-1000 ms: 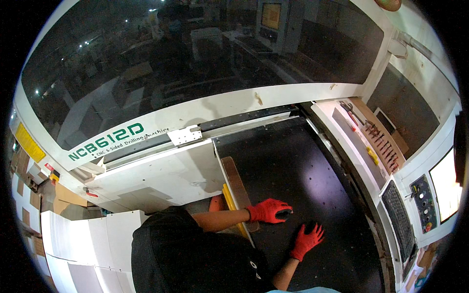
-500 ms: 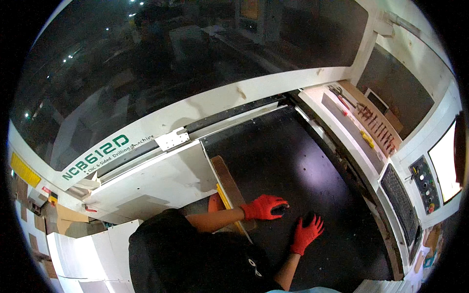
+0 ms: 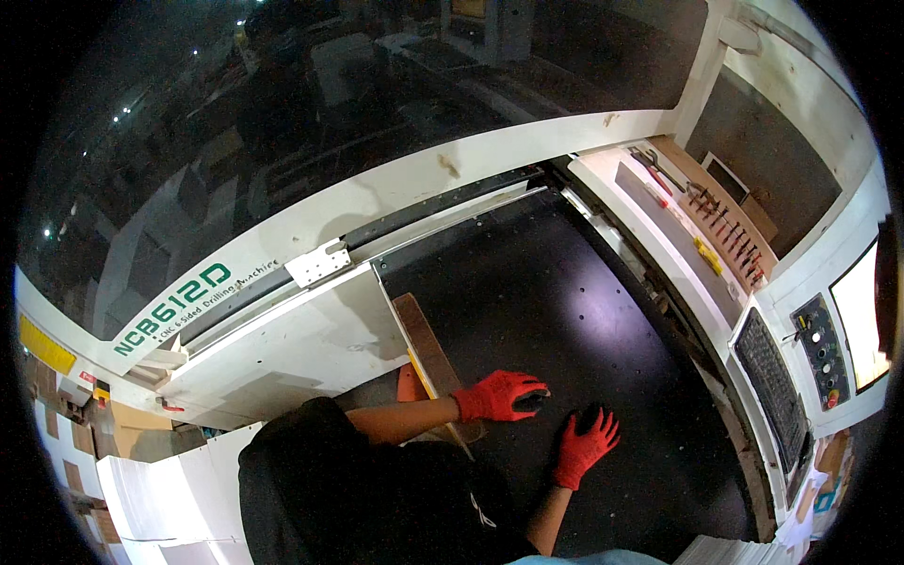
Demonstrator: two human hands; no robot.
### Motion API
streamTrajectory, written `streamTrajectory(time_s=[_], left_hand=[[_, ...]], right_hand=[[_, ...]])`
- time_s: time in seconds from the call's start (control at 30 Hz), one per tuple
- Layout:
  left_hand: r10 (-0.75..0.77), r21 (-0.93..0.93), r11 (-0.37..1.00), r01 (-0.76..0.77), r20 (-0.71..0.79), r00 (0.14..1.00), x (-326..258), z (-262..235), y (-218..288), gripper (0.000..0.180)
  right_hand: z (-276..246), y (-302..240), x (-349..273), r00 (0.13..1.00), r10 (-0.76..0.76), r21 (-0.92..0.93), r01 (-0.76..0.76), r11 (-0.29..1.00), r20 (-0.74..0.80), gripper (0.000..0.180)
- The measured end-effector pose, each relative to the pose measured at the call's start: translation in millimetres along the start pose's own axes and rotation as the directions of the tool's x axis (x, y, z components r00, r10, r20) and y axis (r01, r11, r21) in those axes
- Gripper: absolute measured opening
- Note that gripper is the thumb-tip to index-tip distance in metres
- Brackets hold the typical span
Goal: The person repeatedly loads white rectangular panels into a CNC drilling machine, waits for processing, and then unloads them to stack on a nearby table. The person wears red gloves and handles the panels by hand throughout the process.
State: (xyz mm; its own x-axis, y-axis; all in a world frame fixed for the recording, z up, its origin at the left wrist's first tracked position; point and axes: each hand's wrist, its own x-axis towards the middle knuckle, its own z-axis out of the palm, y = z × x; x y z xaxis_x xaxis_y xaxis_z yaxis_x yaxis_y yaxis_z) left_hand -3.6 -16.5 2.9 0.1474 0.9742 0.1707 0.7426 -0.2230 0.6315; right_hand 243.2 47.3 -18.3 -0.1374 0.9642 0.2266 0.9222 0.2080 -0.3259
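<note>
The left hand [image 3: 499, 395] curls partway, its grip unclear; at its 4 o'clock the right hand [image 3: 586, 449] spreads open, seemingly empty, perhaps for support on the wide black desk [image 3: 513, 292] beneath both hands.

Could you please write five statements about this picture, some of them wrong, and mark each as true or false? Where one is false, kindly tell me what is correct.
1. The left hand and the right hand both wear red gloves. True.
2. The table below the hands is white. False: it is black.
3. The right hand is nearer to the keyboard than the left hand is. True.
4. The screen at the right is dark. False: it is brightly lit.
5. The shirt is black. True.
</note>
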Motion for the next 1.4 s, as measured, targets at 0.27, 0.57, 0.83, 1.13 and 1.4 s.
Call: streamTrajectory(time_s=[0.27, 0.57, 0.83, 1.13, 1.4], left_hand=[[-0.019, -0.022, 1.0, 0.019, 0.029, 0.999, 3, -9, 7, 0.058], [0.065, -0.083, 0.992, -0.093, -0.294, 0.954, 56, -56, -49, 0.061], [-0.535, 0.044, 0.786, 0.617, -0.454, 0.713, 202, -137, -231, 0.099], [-0.367, 0.178, 0.841, 0.51, -0.504, 0.782, 181, -123, -253, 0.069], [-0.451, 0.32, 0.739, 0.594, -0.42, 0.788, 125, -124, -205, 0.076]], right_hand=[[-6, -5, -1, 1.0, 0.012, 0.039, -0.012, 0.999, 0.012, 0.071], [-2, -5, 19, 0.995, 0.099, 0.115, -0.101, 0.988, 0.026, 0.086], [24, -88, 141, 0.994, 0.08, 0.171, -0.092, 0.981, 0.075, 0.105], [20, -75, 169, 0.963, 0.23, 0.306, -0.263, 0.915, 0.14, 0.107], [-25, 73, 78, 0.988, 0.134, 0.605, -0.151, 0.782, 0.073, 0.097]])
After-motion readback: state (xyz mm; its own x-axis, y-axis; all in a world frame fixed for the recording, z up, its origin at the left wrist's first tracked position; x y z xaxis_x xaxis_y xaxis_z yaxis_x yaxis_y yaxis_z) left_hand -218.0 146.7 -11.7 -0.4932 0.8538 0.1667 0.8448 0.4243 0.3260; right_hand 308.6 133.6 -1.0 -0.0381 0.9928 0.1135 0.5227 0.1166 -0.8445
